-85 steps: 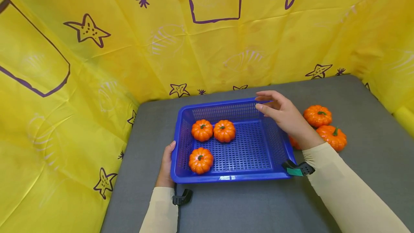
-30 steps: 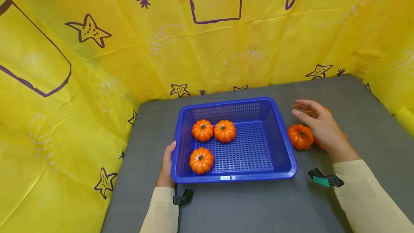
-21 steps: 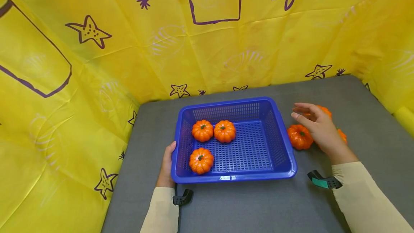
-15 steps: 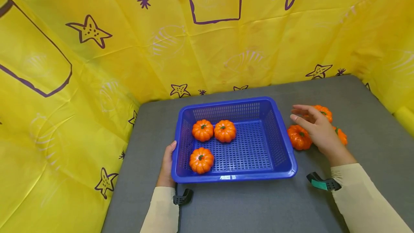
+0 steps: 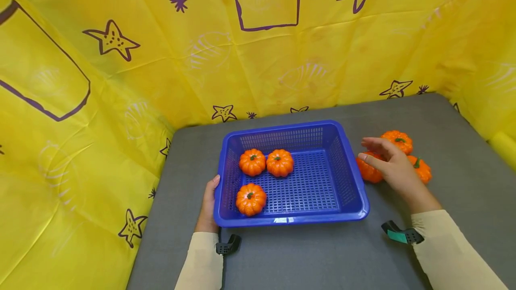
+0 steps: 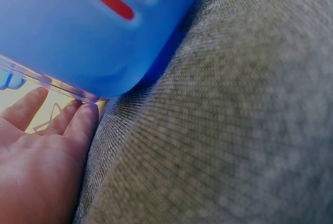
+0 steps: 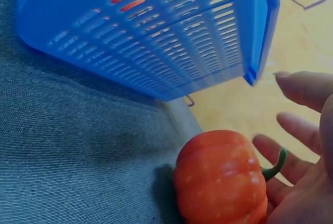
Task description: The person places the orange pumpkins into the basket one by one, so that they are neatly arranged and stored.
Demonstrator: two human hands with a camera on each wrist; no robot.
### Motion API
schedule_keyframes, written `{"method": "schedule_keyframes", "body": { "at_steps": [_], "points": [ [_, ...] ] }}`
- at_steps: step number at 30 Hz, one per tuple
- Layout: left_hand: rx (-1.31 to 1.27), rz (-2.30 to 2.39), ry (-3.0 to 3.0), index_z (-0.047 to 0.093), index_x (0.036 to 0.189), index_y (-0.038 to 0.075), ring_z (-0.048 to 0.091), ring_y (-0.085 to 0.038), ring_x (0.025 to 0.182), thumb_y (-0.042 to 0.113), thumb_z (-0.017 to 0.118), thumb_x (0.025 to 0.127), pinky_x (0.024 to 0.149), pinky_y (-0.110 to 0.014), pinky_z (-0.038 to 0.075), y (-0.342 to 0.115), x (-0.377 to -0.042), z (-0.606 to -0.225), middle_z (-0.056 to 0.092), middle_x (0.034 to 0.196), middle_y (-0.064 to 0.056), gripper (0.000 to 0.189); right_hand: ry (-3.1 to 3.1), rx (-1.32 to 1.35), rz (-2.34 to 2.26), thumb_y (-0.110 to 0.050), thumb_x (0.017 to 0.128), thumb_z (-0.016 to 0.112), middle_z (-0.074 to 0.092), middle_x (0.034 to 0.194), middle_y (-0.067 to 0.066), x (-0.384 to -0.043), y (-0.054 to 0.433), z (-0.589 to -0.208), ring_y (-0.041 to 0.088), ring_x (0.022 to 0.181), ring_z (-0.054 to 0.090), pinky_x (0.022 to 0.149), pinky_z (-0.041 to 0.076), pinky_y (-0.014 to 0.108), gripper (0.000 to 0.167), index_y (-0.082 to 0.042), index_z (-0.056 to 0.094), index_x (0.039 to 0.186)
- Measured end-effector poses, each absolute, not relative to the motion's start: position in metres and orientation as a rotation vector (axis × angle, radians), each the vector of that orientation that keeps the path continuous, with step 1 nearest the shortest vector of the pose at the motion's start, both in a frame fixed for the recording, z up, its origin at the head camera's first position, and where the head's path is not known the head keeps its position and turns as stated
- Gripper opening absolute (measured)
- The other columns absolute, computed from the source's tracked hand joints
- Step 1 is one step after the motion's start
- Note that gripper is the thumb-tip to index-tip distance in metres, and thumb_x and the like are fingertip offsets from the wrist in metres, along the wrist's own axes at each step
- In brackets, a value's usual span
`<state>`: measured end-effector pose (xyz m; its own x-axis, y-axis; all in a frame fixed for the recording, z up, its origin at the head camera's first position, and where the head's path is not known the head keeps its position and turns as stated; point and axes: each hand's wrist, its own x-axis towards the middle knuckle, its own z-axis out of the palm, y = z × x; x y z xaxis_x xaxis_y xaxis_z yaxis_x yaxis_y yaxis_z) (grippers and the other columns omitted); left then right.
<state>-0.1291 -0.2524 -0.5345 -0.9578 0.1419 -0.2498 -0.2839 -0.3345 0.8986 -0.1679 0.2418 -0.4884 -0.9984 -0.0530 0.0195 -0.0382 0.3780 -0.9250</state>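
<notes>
A blue perforated plastic basket [image 5: 288, 221] sits on the grey table, with three small orange pumpkins [image 5: 280, 163] inside at its left. My left hand [image 5: 207, 202] holds the basket's left rim, thumb on top; the left wrist view shows the fingertips [image 6: 86, 114] touching the rim from below. Right of the basket, my right hand [image 5: 393, 167] hovers with loosely bent, spread fingers over a pumpkin [image 5: 368, 172] that it partly covers. In the right wrist view this pumpkin [image 7: 221, 179] has its green stem near the palm, and the hand does not grip it.
Two more pumpkins stand beyond the right hand, one at the back [image 5: 398, 141] and one to the right [image 5: 421, 171]. A yellow cloth [image 5: 262, 66] with purple starfish drawings surrounds the grey table [image 5: 298, 258] at the back and sides.
My right hand has moved from above the basket's right back corner to the pumpkins on the right, then lowered toward the nearest one. The left hand and basket stay put.
</notes>
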Motion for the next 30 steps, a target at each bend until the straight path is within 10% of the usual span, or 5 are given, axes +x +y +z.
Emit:
{"method": "schedule_keyframes", "body": {
  "at_steps": [10,14,18,30],
  "points": [
    [-0.194,2.369,1.623,0.038,0.165,0.007,0.065,-0.025,0.123,0.061,0.042,0.106,0.104,-0.041,0.053,-0.252,-0.129,-0.534,0.06,0.149,-0.016,0.08,2.702,-0.201,-1.695,-0.008,0.103,0.076,0.046,0.159,0.028,-0.168,0.24,-0.499,0.049,0.141,0.046,0.102,0.036,0.013,0.056,0.002,0.055,0.154],
    [-0.207,2.367,1.62,0.038,0.165,0.007,0.064,-0.025,0.123,0.061,0.043,0.106,0.105,-0.041,0.053,-0.252,-0.129,-0.534,0.06,0.149,-0.015,0.08,2.767,-0.277,-1.706,0.001,0.099,0.077,0.04,0.163,0.03,-0.17,0.239,-0.501,0.055,0.149,0.033,0.124,0.026,0.044,0.051,0.006,0.059,0.147],
    [-0.196,2.372,1.62,0.037,0.166,0.006,0.064,-0.025,0.123,0.06,0.042,0.107,0.105,-0.041,0.052,-0.251,-0.129,-0.534,0.059,0.15,-0.016,0.08,2.846,-0.335,-1.641,0.003,0.097,0.079,0.044,0.157,0.035,-0.173,0.237,-0.506,0.059,0.146,0.033,0.121,0.019,0.072,0.05,0.007,0.061,0.143],
    [-0.212,2.356,1.637,0.037,0.166,0.007,0.064,-0.026,0.125,0.061,0.041,0.107,0.105,-0.041,0.053,-0.251,-0.128,-0.533,0.058,0.151,-0.017,0.08,2.927,-0.205,-1.499,-0.001,0.096,0.08,0.052,0.141,0.035,-0.17,0.231,-0.513,0.054,0.133,0.045,0.108,0.035,0.073,0.051,0.008,0.06,0.142]
  ]
}}
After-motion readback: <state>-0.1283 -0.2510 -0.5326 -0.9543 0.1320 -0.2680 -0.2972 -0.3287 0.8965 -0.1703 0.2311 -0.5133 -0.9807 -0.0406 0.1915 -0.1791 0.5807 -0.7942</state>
